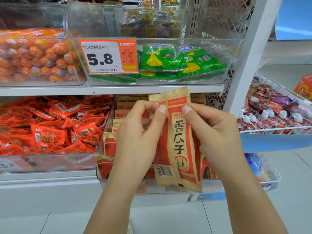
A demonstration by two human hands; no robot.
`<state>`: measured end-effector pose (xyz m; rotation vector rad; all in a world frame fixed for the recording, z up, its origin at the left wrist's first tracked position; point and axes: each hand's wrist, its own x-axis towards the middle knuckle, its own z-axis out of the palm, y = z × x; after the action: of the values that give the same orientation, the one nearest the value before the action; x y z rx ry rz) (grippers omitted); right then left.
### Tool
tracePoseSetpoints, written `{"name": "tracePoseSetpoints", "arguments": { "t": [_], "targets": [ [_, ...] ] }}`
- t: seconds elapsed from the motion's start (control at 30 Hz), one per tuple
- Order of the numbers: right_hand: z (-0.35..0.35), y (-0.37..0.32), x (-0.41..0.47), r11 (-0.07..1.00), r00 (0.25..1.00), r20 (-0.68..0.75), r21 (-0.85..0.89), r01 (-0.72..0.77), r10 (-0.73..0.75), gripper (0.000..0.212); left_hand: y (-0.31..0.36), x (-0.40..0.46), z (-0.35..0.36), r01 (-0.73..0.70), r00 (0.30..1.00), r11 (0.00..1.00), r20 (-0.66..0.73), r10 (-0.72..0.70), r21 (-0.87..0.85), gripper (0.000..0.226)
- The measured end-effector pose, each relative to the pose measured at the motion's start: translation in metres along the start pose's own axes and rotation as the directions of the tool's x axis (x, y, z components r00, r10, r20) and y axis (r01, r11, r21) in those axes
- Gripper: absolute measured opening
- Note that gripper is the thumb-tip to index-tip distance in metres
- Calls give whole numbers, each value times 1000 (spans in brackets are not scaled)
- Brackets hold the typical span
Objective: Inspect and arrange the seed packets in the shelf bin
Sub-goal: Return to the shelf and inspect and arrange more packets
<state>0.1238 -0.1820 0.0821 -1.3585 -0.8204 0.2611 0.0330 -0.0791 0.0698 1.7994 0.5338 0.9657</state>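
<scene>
- Left hand (pixel 136 132): bare, no ring, no watch, short plain nails.
- Right hand (pixel 214 130): bare, without jewellery, nails short and unpainted.
- Both forearms bare, no sleeve in view.

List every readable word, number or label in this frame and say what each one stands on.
"双汇润口香甜王240g" and "5.8": orange price tag on the clear bin of green packets.
"洽洽" and "香瓜子": front seed packet pinched by both hands.
"3.8", partly cut off: price tag at lower left.
Barcodes, QR code, green packets' print, red snack packs: too small or blurred.
</scene>
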Motion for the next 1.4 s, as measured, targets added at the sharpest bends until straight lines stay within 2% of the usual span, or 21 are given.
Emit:
{"name": "tracePoseSetpoints", "arguments": {
  "t": [0.07,0.17,0.27,0.37,0.47,0.57,0.63,0.7,0.77,0.87,1.03,1.2,1.3,1.4],
  "targets": [
    [-6,4,3,997,991,-121,50,-60,66,20,-2,3,-3,113,987,986,125,-97,-125,28],
    [-16,6,8,974,947,-277,195,-113,165,25,-9,5,-11,238,934,964,300,-193,-122,55],
    [-24,5,10,950,917,-336,289,-119,217,31,-7,3,-12,316,887,927,411,-213,-202,53],
    [-27,5,11,943,936,-240,275,-188,257,26,-7,3,-9,326,908,901,359,-215,-287,45],
    [-26,6,11,949,957,-30,146,-281,288,42,-8,5,-7,298,945,880,243,-219,-370,38],
    [-20,5,8,938,952,63,166,-305,298,43,-6,6,-4,263,963,880,158,-217,-395,31],
    [-16,5,8,939,961,2,210,-272,278,37,-7,5,1,160,987,940,49,-152,-300,22],
    [-15,8,10,958,964,-106,181,-222,244,29,-9,3,5,-8,997,999,-79,5,-34,20],
    [-17,10,11,970,960,-173,141,-198,221,29,-11,1,9,-143,984,981,-83,155,134,20],
    [-18,11,11,969,958,-177,142,-203,226,30,-15,-1,14,-223,972,955,-22,232,198,26],
    [-14,11,10,967,961,-154,141,-211,232,29,-19,-1,15,-268,959,926,-21,284,265,31],
    [-14,12,11,975,968,-148,120,-187,204,32,-19,-2,18,-377,921,872,30,388,312,17],
    [-14,13,10,984,974,-142,64,-167,175,30,-21,-1,18,-383,922,859,85,378,341,15],
    [-14,12,9,987,980,-123,39,-154,157,28,-23,0,18,-353,935,871,84,345,342,13]
  ]
}}
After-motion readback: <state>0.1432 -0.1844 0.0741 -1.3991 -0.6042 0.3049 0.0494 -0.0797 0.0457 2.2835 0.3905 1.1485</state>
